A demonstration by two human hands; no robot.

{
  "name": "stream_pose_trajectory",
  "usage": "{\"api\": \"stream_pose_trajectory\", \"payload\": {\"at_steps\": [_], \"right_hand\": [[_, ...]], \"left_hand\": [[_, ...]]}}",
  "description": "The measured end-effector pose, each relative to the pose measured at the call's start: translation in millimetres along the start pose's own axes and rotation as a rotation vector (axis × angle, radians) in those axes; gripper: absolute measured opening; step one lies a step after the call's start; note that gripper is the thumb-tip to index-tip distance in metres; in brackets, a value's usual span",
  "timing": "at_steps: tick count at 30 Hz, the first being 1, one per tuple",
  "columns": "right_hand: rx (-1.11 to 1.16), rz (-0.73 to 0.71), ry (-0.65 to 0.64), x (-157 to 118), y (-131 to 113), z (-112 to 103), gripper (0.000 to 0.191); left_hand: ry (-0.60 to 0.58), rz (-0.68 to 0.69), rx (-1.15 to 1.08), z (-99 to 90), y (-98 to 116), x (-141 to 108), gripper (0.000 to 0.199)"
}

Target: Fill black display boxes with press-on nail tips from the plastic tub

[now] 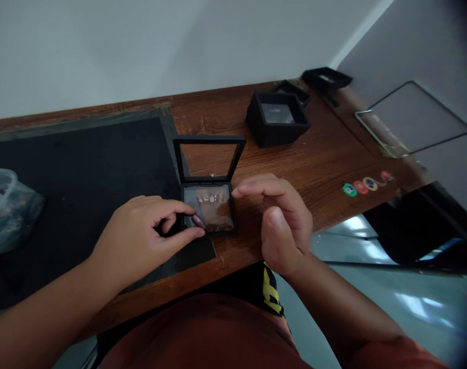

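A black-framed display case point(235, 220) stands with its hinged, see-through lid point(239, 154) raised. Across its lower half lies a clear film, with a row of several small shiny pieces point(212, 199) that look like jewellery. My left hand point(141, 230) reaches over the case's left side. Between its thumb and index fingertips is a small dark purplish oval piece point(198, 221), perhaps a stone. On the other side my right hand point(285, 220) has its fingers extended and slightly bent, thumb apart, nothing held. Its index fingertip is at the case's right edge.
Stacked black cases point(277, 136) stand at the back, with another black case point(325, 77) in the corner. A clear plastic tub point(16, 205) sits left on the black mat point(83, 169). Round stickers point(359, 186) lie near the right front edge of the wooden table point(318, 169).
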State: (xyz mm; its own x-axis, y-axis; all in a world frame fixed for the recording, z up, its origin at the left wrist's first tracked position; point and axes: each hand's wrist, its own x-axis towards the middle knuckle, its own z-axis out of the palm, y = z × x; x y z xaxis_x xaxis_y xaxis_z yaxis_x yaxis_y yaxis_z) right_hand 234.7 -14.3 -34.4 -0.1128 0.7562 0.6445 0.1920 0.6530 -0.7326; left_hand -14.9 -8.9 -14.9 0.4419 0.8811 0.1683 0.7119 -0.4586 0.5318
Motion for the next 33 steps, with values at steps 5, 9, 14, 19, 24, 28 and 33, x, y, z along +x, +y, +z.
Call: {"api": "stream_pose_trajectory", "payload": {"at_steps": [5, 9, 14, 19, 24, 28, 33], "right_hand": [[0.011, -0.017, -0.005, 1.3, -1.8, 0.3, 0.027], [0.004, -0.038, -0.056, 2.6, -4.6, 0.0, 0.025], [-0.142, 0.0, -0.162, 4.0, -8.6, -0.5, 0.034], [-0.234, -0.027, -0.326, 5.3, -9.7, 1.4, 0.05], [-0.271, -0.076, -0.38, 4.7, -8.3, 2.2, 0.045], [-0.25, -0.115, -0.392, 4.9, -7.4, 2.0, 0.041], [-0.221, -0.173, -0.345, 5.0, -7.1, 2.6, 0.045]], "left_hand": [[-0.004, 0.006, 0.009, -0.2, 0.2, -2.1, 0.02], [-0.001, 0.041, -0.012, 1.2, 1.0, -1.3, 0.016], [0.014, -0.019, -0.049, 1.7, 3.7, 0.2, 0.013], [-0.029, -0.052, -0.075, -0.4, 5.7, 1.3, 0.009], [-0.041, 0.0, -0.074, 0.5, 5.0, 3.7, 0.016], [-0.04, 0.043, -0.067, 1.4, 3.6, 3.1, 0.019], [-0.033, 0.033, -0.056, 0.2, 3.2, 1.4, 0.018]]}}
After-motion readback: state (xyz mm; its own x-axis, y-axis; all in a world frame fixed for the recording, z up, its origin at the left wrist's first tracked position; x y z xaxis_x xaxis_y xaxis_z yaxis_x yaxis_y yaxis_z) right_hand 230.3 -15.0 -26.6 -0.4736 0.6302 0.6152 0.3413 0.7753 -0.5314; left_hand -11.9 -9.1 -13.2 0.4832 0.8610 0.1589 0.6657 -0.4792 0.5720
